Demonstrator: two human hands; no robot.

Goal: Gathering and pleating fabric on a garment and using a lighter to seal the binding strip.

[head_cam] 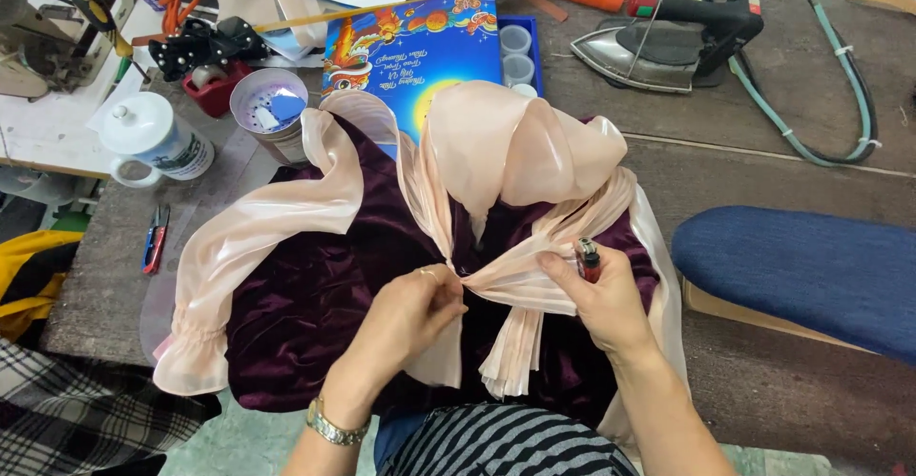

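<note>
Nearest the camera, the left hand (412,316) pinches shut on the knot of a pale peach sash (520,280), thumb and forefinger closed at its centre. At 3 o'clock of it, the right hand (596,300) grips the gathered sash with its fingers and also clasps a small red lighter (588,259) upright against the palm. The sash lies on a dark purple velvet garment (315,295) spread across the wooden table (792,199), its peach sleeves fanned out toward 9 and 3 o'clock. Judging by this, the bow is already tied and its big loops (515,147) stand formed at 12 o'clock, while the hanging tails look unfinished. Farther off sit a blue printed box (410,51) at 12 o'clock, a lidded white mug (153,137) at 10 o'clock, and 1 steam iron (668,42) at 1 o'clock.
</note>
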